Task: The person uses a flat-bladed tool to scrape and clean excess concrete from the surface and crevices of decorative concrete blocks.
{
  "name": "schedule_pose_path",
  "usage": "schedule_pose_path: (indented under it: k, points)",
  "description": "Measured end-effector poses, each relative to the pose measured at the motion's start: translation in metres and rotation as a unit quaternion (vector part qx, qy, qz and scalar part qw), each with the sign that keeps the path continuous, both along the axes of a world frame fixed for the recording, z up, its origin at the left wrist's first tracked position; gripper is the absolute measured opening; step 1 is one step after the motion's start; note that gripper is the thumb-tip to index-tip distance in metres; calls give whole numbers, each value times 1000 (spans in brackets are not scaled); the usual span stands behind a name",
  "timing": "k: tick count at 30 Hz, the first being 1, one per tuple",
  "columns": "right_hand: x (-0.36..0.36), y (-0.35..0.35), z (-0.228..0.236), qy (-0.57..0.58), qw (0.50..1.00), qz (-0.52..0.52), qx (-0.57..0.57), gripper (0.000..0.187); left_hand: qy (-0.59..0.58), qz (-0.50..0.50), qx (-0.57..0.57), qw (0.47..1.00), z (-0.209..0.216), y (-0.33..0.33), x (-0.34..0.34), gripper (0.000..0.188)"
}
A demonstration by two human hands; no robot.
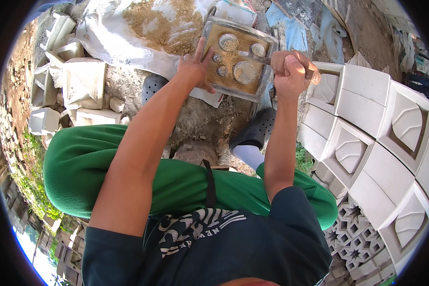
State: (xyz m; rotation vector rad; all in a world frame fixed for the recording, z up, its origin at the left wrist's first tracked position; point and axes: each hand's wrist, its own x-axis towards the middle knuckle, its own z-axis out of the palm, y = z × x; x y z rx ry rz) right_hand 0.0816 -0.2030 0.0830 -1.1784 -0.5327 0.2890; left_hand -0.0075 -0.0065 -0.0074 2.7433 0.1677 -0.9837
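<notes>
A square metal mould with round raised bosses, dusted with sand, stands tilted on the ground in front of me. My left hand rests flat with spread fingers against its left edge. My right hand is closed in a fist around a slim metal tool whose tip lies across the mould's face near the round bosses. I am seated, with green trousers and black perforated clogs below the mould.
A pile of sand lies on a white sack behind the mould. Stacked white cast blocks with leaf relief fill the right side. Broken and whole white blocks lie at the left. Patterned lattice blocks sit at lower right.
</notes>
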Motion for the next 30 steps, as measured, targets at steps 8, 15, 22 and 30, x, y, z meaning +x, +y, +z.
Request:
schedule_pose_path:
  k: [8, 15, 22, 30]
  points:
    - [-10, 5, 10, -57, 998, 28, -31, 32, -14, 6, -28, 999, -8, 6, -7, 140]
    - [3, 19, 16, 24, 997, 57, -40, 25, -9, 4, -22, 1000, -6, 5, -9, 138]
    - [22, 24, 7, -10, 981, 90, -172, 34, 11, 6, -7, 1000, -2, -1, -2, 140]
    - [11, 52, 17, 91, 979, -159, -88, 45, 14, 2, 7, 1000, -3, 0, 0, 140]
